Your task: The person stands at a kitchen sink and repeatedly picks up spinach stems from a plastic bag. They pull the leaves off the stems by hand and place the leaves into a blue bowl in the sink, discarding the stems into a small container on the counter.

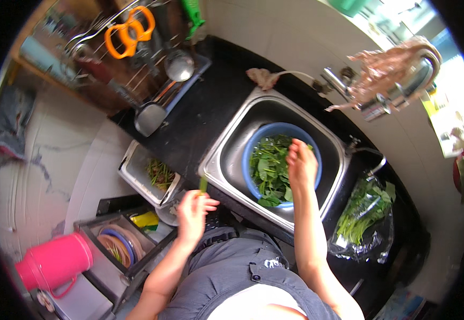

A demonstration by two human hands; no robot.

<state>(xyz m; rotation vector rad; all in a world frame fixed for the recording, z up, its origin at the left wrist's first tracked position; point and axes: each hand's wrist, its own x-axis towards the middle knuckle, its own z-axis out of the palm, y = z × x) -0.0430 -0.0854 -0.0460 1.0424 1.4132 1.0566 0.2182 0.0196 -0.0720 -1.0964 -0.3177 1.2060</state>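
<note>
A blue plastic basin (246, 168) sits inside the stainless steel sink (232, 148), with leafy green vegetables (270, 170) filling much of it. Over the basin's right part is my right hand (302, 164), fingers bent; whether they hold any leaf I cannot tell. My left hand (193, 210) is in front of the sink's near left corner, pinching a short green stem (203, 185) that points away from me. Just left of that hand, a white bin (136, 160) contains cut green stems (159, 175).
Bagged leafy greens (362, 216) lie on the black counter (212, 100) right of the sink. A faucet (376, 104) wrapped in crumpled plastic juts from the wall. Utensils, including orange-handled scissors (130, 34) and a spatula (150, 119), hang at left. A pink thermos (56, 260) stands lower left.
</note>
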